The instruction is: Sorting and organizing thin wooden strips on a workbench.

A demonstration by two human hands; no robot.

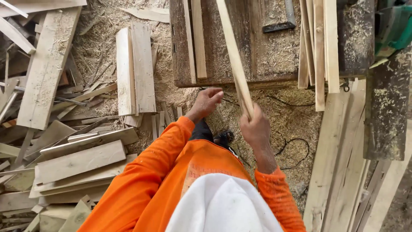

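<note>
Feeding, I judge: my right hand (pixel 256 129) clamps the wooden strip (pixel 234 56); left hand (pixel 207 102), loosely curled and empty, must steady it.

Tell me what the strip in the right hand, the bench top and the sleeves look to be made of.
Strip in the right hand: pale raw wood, unfinished, with straight sawn edges. Bench top: darker, worn wood, apparently weathered planks dusted with sawdust. Sleeves: bright orange cloth, soft folds, likely a knit or woven fabric; the exact fibre cannot be told. The left hand hangs bare at the bench edge.
</note>
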